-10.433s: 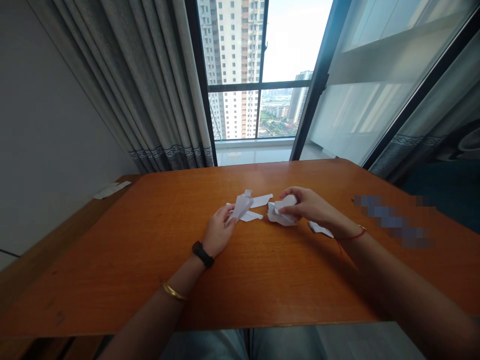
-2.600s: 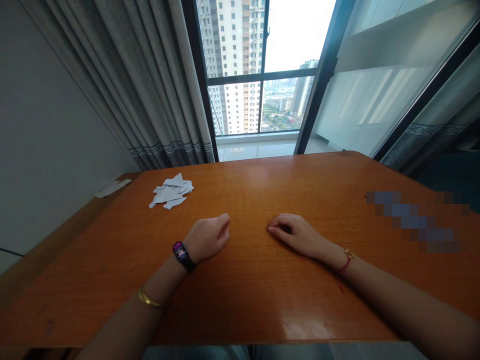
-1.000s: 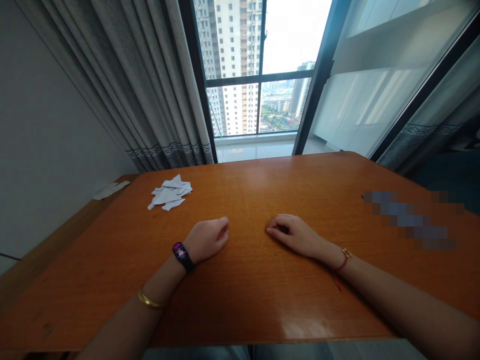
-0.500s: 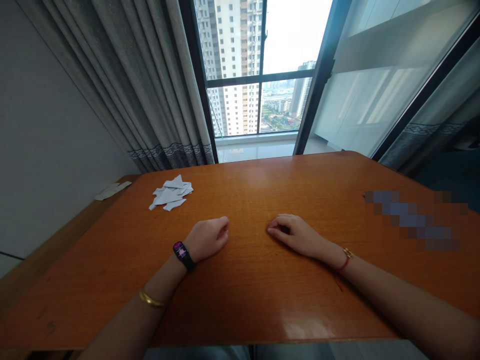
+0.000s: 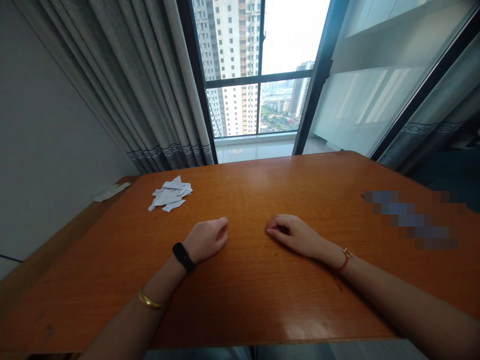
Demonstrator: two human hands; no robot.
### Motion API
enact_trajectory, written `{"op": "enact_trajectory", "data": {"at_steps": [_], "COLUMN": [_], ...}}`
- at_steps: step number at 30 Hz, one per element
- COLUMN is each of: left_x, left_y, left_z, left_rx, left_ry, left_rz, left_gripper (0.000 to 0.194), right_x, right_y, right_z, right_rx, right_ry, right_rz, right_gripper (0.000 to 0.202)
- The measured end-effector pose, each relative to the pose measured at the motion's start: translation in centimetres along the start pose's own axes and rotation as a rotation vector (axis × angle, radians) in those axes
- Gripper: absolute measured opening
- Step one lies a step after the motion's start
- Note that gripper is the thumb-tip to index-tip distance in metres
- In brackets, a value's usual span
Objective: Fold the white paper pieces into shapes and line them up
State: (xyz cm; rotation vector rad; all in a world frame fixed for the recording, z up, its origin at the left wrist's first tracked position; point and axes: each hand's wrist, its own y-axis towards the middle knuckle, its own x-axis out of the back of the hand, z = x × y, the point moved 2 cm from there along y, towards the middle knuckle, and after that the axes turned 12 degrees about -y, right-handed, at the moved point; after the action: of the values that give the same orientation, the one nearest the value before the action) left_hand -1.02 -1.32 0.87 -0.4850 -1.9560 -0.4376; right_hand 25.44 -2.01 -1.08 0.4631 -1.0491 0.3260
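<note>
My left hand [image 5: 207, 239] rests on the wooden table [image 5: 247, 295], its fingers curled into a loose fist with nothing visible in them. On that wrist are a black smartwatch [image 5: 183, 256] with a dark screen and a gold bangle [image 5: 149, 299]. Across a gap of bare wood lies my right hand [image 5: 290, 234], fingers bent and thumb tip meeting them around a hollow, holding nothing that I can see. A red cord bracelet [image 5: 345, 260] circles the right wrist. Beyond my left hand sits a heap of torn white paper pieces [image 5: 170, 194], touched by neither hand.
A blurred-out patch [image 5: 410, 219] hides something at the table's right side. Along the left wall, a pale paper-like scrap [image 5: 111, 192] lies on a wooden ledge [image 5: 56, 237]. Grey curtains [image 5: 157, 90] and a window [image 5: 258, 77] stand behind the far edge.
The smartwatch screen was lit and is now dark. Both hands and the paper pieces stay in place; the camera view shifts very slightly.
</note>
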Motion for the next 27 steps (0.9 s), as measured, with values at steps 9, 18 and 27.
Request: {"op": "enact_trajectory", "data": {"at_steps": [9,18,27], "left_x": [0.09,-0.02,-0.07], "left_y": [-0.05,-0.02,0.01], "left_z": [-0.15,-0.12,-0.09], "left_rx": [0.000,-0.004,0.003], "left_ry": [0.009,0.009,0.018], "left_rz": [0.008,0.007,0.013], "left_gripper": [0.007,0.006,0.006], "right_x": [0.18,0.09,0.06], "right_y": [0.07,0.07,0.12], "right_z": [0.23,0.14,0.14], "right_rx": [0.005,0.017,0.016], "right_ry": [0.004,0.004,-0.003], "right_rz": [0.001,-0.004,-0.002], "right_gripper": [0.017,0.018,0.017]}}
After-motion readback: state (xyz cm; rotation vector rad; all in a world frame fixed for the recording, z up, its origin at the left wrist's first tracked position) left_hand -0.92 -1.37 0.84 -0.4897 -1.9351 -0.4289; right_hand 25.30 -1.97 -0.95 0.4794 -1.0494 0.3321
